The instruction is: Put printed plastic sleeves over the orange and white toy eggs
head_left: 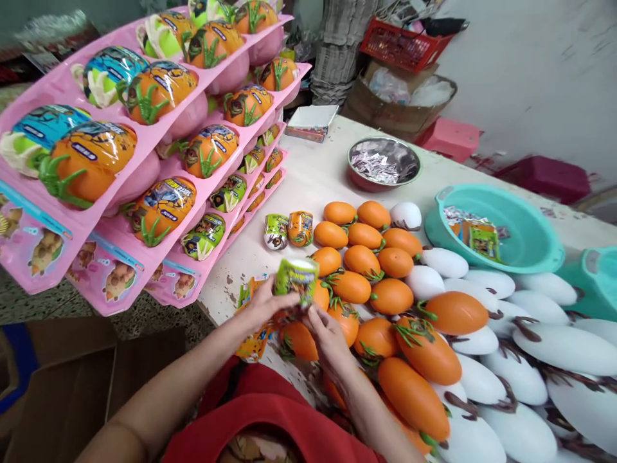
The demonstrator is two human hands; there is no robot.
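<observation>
You are at a pale, worn counter (301, 186) that runs from near left to far right, with a whitish wall (554, 83) behind it and a speckled floor (173, 337) at left. A red crate (407, 45) and a pink stool (450, 138) stand beyond its far edge. Stacked pink trays (212, 77) of wrapped balls tower over your left side, covering that part of the counter. Orange balls (393, 296) and white balls (482, 376) crowd the right, just beside your right hand (330, 337); farther back are a metal bowl (361, 180) of small packets and a teal basin (530, 231). Two wrapped balls (301, 228) stand beyond your hands. Between your hands, at the near left of the orange balls, is the green wrapper (296, 280); your left hand (267, 301) grips it with fingers closed, and your right pinches its lower right. Something white shows at its top, too blurred to name. Your left forearm partly hides loose wrappers (253, 344), and the frame cuts off a second teal container (600, 263) at right.
</observation>
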